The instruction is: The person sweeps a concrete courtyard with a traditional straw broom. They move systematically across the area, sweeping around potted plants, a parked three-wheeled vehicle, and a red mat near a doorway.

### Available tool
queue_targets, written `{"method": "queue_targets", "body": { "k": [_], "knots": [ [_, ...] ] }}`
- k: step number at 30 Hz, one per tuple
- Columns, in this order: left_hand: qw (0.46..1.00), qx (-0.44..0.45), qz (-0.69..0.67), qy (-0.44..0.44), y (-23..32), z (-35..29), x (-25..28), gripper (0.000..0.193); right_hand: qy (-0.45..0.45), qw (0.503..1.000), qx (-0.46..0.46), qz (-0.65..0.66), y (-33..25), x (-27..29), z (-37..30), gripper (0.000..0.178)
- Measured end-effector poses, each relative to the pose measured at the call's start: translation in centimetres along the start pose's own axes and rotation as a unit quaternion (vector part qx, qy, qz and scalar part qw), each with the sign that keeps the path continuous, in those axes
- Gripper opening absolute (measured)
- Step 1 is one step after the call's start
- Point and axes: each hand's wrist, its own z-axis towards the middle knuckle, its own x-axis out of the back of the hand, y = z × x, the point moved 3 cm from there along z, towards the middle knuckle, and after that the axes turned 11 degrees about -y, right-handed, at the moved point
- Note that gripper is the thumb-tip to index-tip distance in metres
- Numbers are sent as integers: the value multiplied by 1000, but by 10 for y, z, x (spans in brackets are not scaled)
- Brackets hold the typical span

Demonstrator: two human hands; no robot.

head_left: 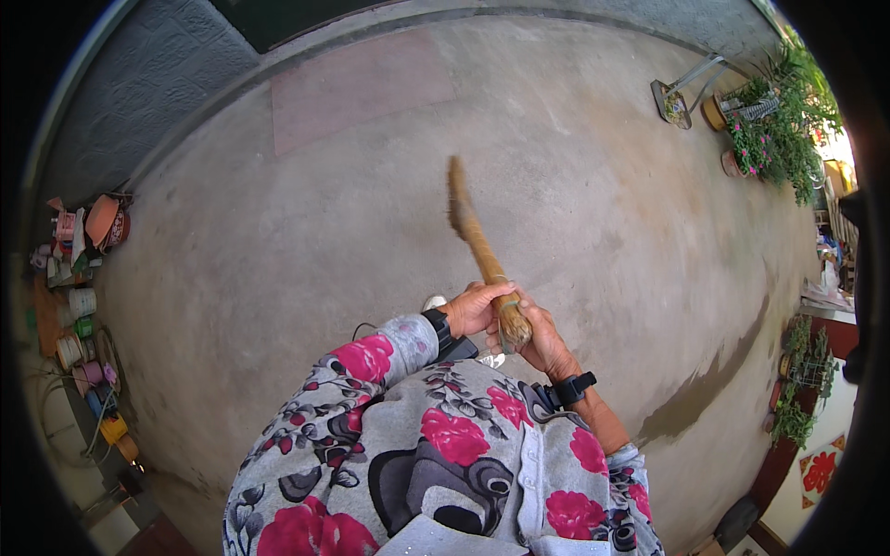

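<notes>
A straw hand broom point(480, 252) is held out in front of my body, its bound butt end towards me and its darker, slightly blurred tip pointing away. My left hand point(471, 310) is closed round the handle from the left, the thumb lying across the top. From the right, my right hand point(547, 341) grips the same handle close to the butt end. Pale ties circle the bundle between my hands. Neither hand's fingertips show fully, and the broom's head is off the floor or just over it; I cannot tell which.
Grey concrete floor point(324, 222) spreads around me, with a wet streak point(709, 389) at the right. Buckets and pots point(107, 222) line the left side. Potted flowering plants point(753, 144) and a metal-legged stand point(672, 102) are at the far right. A pinkish floor patch point(362, 88) lies ahead.
</notes>
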Motion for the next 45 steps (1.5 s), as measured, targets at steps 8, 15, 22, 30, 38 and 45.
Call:
{"method": "queue_targets", "body": {
  "k": [8, 15, 22, 30, 38, 45],
  "knots": [
    [898, -268, -196, 288, 85, -94, 135, 19, 228, 918, -54, -321, 11, 33, -51, 55],
    [922, -150, -51, 353, 105, -85, 186, 10, 394, 875, -99, -265, 74, 72, -141, 54],
    [982, -17, -16, 187, 48, 1, 96, 21, 439, 866, -67, -230, 106, 87, -144, 47],
    [975, 34, -197, -92, 97, 2, 48, 45, 405, 888, -44, -212, 76, 75, -105, 49],
    [973, -88, -11, 213, 134, -50, 90, 57, 308, 905, -100, -276, -4, 104, -46, 54],
    [921, -74, -12, 382, 172, 3, 123, 20, 311, 925, -77, -204, -78, 130, -17, 54]
  ]
}}
